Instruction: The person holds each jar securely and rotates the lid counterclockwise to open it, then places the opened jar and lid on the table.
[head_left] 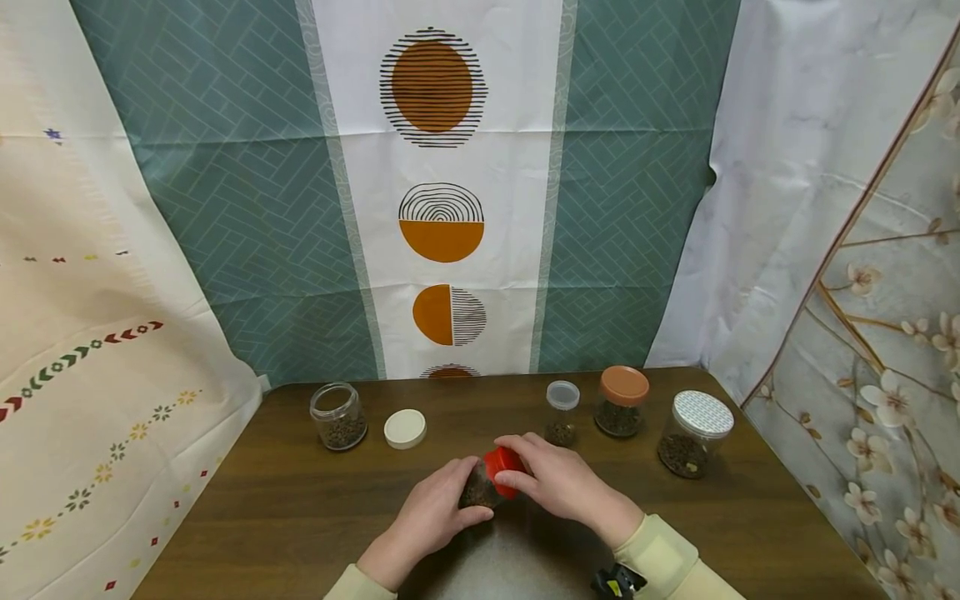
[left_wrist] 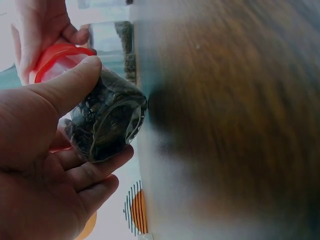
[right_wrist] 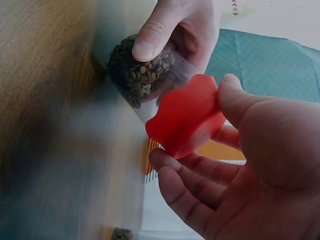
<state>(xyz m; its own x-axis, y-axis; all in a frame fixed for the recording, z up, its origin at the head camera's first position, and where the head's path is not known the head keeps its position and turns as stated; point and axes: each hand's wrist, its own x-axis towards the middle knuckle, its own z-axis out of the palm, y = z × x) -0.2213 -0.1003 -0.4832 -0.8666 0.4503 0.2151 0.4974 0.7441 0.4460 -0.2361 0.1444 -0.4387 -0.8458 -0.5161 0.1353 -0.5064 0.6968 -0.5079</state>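
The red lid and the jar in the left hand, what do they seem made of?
The red lid looks plastic, smooth and fairly matte, evenly coloured with a scalloped edge. The jar seems clear, glossy glass or plastic: dark pieces show through.

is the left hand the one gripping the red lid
No, the right hand grips the red lid, while the left hand holds the clear jar below it.

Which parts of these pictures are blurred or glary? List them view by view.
Head: mostly crisp, pale sheen on the table at the bottom; left wrist: table heavily blurred, dark patch beside the held jar; right wrist: table blurred too, red lid fairly clear.
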